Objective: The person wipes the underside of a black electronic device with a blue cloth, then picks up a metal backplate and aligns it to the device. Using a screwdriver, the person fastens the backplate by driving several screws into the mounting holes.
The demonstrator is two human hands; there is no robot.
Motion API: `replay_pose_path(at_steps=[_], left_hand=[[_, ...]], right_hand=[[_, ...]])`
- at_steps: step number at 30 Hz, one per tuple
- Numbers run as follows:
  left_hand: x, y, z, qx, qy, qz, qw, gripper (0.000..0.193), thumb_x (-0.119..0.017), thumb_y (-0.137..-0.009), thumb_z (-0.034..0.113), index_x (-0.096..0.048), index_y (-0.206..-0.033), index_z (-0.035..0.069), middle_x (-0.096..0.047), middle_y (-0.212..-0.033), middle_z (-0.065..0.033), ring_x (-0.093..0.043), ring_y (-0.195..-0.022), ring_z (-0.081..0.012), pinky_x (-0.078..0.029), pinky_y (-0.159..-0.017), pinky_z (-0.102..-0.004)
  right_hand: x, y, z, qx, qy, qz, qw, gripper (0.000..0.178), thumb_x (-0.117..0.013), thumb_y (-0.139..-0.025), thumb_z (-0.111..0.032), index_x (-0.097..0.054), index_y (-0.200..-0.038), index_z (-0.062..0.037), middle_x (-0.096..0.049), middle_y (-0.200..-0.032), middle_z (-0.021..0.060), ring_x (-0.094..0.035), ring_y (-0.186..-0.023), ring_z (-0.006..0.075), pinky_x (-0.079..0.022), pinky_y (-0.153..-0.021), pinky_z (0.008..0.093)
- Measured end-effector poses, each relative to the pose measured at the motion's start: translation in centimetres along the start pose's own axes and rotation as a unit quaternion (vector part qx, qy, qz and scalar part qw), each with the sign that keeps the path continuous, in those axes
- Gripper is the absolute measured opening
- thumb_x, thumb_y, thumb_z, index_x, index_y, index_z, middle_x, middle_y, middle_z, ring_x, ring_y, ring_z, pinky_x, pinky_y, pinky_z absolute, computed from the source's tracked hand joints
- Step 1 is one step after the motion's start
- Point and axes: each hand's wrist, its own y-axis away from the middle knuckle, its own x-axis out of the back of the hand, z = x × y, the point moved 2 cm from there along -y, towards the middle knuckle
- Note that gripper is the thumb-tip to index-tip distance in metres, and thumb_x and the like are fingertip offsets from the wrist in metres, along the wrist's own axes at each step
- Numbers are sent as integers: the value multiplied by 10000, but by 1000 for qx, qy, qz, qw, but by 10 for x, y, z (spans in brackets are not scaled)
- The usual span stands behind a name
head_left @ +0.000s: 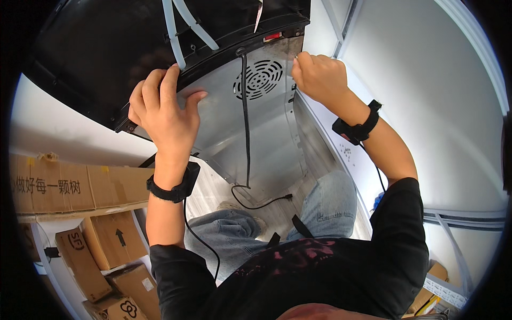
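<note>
A large machine with a black panel [112,58] above and a grey sheet-metal panel [218,133] below stands before me. My left hand [165,112] rests against the black panel's lower edge, fingers bent and thumb spread out over the grey metal. At the grey panel's upper right corner, my right hand [320,77] is closed in a pinch. A tiny thing seems to show at its fingertips, too small to name. Between my hands are a round slotted vent [258,80] and a black power cable [245,117], which hangs down to the floor.
Two pale tubes [196,26] run over the black panel, and a red switch [272,37] sits near its right end. Cardboard boxes [114,240] are stacked at the lower left. A white wall [426,106] stands close on the right. My legs are just below the machine.
</note>
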Motion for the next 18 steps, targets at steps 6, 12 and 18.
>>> replay_pose_path(at_steps=[6,12,18], left_hand=[[2,0,0,5,10,7,1000,610,-823,-563,288,-603,-1111,133,-545,-1115,-10,-454,-1056,-234,-280,-879,-374],[6,-1,1,0,14,2,1000,623,-827,-566,290,-598,-1123,128,-548,-1114,-21,-453,-1061,-238,-285,-882,-374],[9,-1,-1,-11,11,-8,1000,660,-825,-574,308,-576,-1154,116,-538,-1132,-36,-448,-1072,-240,-288,-894,-376]], right_hand=[[4,-1,-4,-12,-21,-42,999,293,-607,-789,-191,-421,-581,-103,-418,-405,26,-421,-335,182,-316,-319,298],[16,-3,-4,-104,-75,-58,990,286,-629,-821,-236,-471,-639,-80,-452,-423,53,-458,-356,232,-348,-356,331],[17,10,-11,-250,-184,-115,944,286,-635,-819,-261,-490,-670,-65,-502,-460,66,-504,-413,252,-385,-420,347]])
